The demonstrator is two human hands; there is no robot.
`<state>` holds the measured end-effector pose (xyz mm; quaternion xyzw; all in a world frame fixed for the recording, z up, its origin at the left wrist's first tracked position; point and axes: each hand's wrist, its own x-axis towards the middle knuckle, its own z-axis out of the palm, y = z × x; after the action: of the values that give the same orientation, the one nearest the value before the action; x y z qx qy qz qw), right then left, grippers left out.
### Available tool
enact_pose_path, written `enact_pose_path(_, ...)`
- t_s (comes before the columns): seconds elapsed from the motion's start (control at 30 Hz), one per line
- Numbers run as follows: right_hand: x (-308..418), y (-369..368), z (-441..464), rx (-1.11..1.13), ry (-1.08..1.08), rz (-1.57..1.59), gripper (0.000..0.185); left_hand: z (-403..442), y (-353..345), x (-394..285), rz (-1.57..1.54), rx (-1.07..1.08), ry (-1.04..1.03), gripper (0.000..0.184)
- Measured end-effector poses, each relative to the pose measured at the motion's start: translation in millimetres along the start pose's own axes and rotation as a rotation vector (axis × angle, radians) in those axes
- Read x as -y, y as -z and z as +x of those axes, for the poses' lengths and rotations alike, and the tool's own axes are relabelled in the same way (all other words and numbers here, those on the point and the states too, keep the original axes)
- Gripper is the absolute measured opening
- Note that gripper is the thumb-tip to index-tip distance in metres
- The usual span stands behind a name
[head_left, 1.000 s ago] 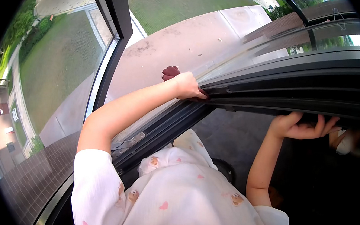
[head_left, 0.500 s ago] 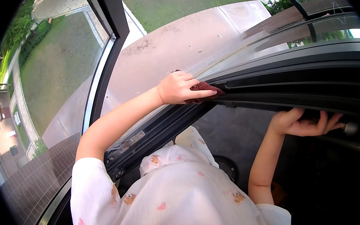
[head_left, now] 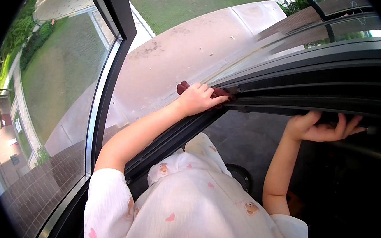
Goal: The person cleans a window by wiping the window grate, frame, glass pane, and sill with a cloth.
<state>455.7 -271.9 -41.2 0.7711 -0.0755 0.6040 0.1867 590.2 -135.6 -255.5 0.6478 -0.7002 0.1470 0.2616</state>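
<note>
A dark red cloth (head_left: 184, 87) is bunched under my left hand (head_left: 197, 99), whose fingers press it onto the black window frame (head_left: 264, 100) near its corner. One end of the cloth sticks out beyond my knuckles, and another part shows by my fingertips. Further right, my right hand (head_left: 317, 128) is curled against the inner lower edge of the same frame, thumb and fingers up to it. Its fingertips are partly hidden by the dark edge.
An open window sash (head_left: 109, 66) with glass stands to the left. Outside, far below, are a pale paved ledge (head_left: 178, 50) and grass (head_left: 196, 6). A dark floor (head_left: 252, 138) and a round black object (head_left: 240, 175) show beneath me indoors.
My left hand and forearm have shifted a little to the right and down along the frame. More of the cloth now shows left of the hand. My right hand stays nearly in place.
</note>
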Motion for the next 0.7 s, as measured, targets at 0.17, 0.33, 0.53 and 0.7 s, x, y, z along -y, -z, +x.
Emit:
enact_pose_path(0.17,0,0,1,0.006,0.007,0.027,0.036,-9,-1,6,0.018,0.096,-0.016,0.033)
enact_pose_path(0.33,0,0,0,0.005,0.006,0.028,0.035,-7,3,14,0.006,0.215,-0.035,0.036)
enact_pose_path(0.53,0,1,0,0.009,0.009,0.017,0.036,-3,2,22,-0.019,0.279,-0.063,0.037)
enact_pose_path(0.7,1,-1,2,-0.007,0.004,0.028,0.036,20,13,39,-0.078,0.599,-0.205,0.038)
